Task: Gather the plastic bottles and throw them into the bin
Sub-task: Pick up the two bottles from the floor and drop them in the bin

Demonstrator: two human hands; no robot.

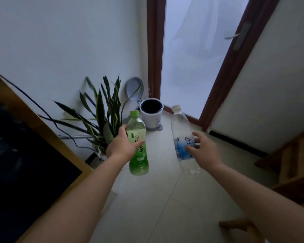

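Head view: our left hand (120, 146) gripped the green bottle (137, 146), our right hand (203, 148) the clear bottle (183, 139), both upright. The open bin (151, 114) sat ahead between them, nearer the left.

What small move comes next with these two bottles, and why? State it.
Probably step closer and carry both bottles over the bin. Its lid stands open and its mouth is clear, but it sits ahead of both hands on the floor. The left hand grips the green bottle; the right hand holds the clear bottle, fingers loosely spread.
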